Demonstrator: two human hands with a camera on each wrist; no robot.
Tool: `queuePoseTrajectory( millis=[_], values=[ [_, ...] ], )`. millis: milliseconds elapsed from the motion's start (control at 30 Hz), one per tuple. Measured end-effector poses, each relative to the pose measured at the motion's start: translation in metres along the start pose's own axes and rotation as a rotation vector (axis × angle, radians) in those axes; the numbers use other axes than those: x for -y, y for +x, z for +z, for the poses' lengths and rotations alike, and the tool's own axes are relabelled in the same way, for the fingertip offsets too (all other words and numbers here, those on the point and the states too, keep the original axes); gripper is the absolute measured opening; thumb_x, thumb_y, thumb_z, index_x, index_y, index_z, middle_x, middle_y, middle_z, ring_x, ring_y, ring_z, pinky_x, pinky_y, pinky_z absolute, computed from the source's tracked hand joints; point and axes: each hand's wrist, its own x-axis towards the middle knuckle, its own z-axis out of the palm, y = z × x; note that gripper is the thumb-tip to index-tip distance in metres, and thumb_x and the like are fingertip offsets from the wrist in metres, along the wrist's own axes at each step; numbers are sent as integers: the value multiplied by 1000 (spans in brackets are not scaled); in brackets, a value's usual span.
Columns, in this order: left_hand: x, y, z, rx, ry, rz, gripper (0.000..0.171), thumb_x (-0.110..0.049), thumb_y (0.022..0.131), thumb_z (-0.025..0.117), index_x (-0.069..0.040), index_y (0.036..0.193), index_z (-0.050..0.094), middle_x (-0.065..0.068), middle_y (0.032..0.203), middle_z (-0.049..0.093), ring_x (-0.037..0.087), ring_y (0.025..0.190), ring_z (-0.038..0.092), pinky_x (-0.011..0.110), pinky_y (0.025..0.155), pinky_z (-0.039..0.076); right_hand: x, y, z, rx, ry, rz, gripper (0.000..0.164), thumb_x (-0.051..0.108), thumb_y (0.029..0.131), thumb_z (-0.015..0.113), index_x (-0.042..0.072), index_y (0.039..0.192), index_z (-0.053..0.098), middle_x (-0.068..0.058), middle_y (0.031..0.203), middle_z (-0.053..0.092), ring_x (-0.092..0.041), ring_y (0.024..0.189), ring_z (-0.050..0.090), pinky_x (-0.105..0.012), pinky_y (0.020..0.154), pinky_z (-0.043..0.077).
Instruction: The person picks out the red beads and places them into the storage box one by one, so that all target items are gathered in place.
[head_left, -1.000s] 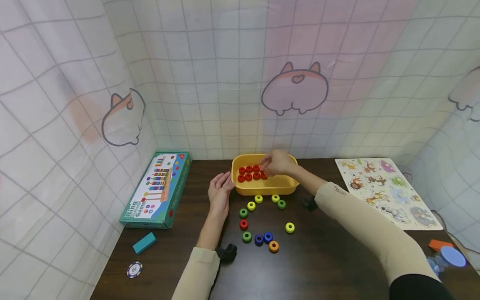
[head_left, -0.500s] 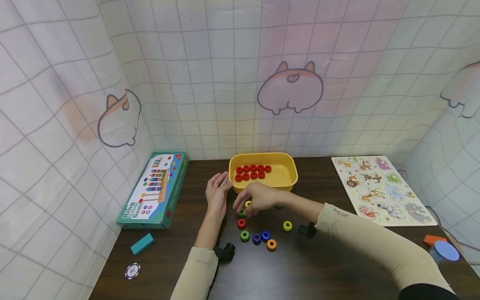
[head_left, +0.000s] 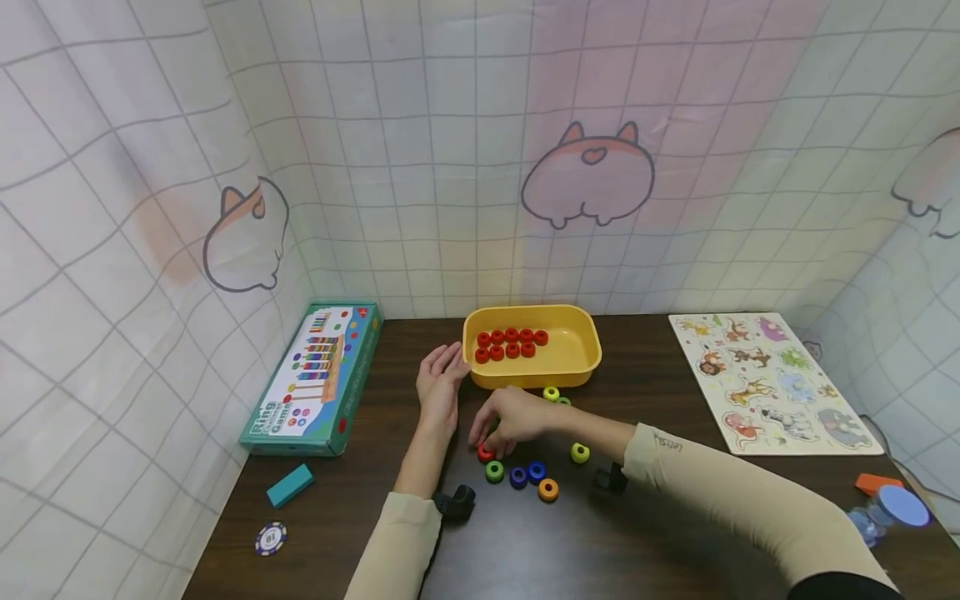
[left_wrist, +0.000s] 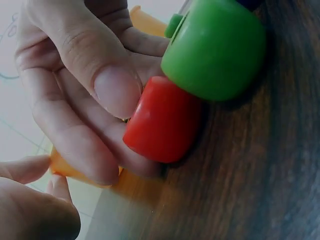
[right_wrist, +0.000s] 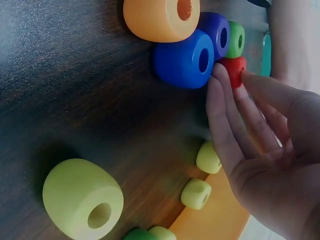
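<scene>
My right hand (head_left: 521,415) reaches palm-down over the loose beads on the table. Its thumb and fingertips pinch a red bead (left_wrist: 162,122), which still touches the tabletop. Right beside that bead is a green bead (head_left: 494,472). At the left end of a yellow tray (head_left: 573,343), my left hand (head_left: 439,387) rests with fingers mostly straight, touching the tray's corner. Red beads (head_left: 512,350) sit inside the tray in two rows. Some beads between the tray and my right hand are hidden beneath that hand in the head view.
Purple (head_left: 518,477), blue (head_left: 536,472), orange (head_left: 548,490) and yellow (head_left: 580,452) beads lie nearby. A boxed ring game (head_left: 315,375), a teal block (head_left: 289,486) and a poker chip (head_left: 271,538) are on the left. An animal puzzle board (head_left: 776,383) lies on the right.
My right hand has left the tray, come down toward me over the loose beads, and now pinches the red one. The left hand has stayed at the tray.
</scene>
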Motion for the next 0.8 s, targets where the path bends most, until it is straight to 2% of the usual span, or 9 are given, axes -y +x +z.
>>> queuePoseTrajectory(
  millis=[167,333,633,800],
  values=[
    [0,0,1,-9,11,0,56,16,86,61,-4,134,40,22,138,53,24,125,56,28,94,53,1,-3,-3,19,29,18,18,3,86,72,8,103,75,-4,93,75,-26,73,73,-41,66,61],
    [0,-1,1,4,3,10,57,17,86,59,-2,135,38,24,140,50,27,128,53,28,94,53,10,-13,-18,23,67,4,20,0,86,71,4,105,74,-10,96,74,-33,76,73,-45,68,61],
    [0,0,1,-18,12,8,56,16,85,62,-4,133,41,19,136,55,23,124,57,27,93,54,26,-26,-76,-64,70,15,21,1,87,71,1,108,72,-13,99,74,-35,78,72,-50,71,60],
    [1,1,2,-14,12,4,57,17,84,61,-4,133,40,20,138,53,25,126,55,28,94,53,21,-28,-113,-113,79,75,23,-1,88,68,-1,111,70,-16,103,72,-40,84,71,-53,77,58]
  ],
)
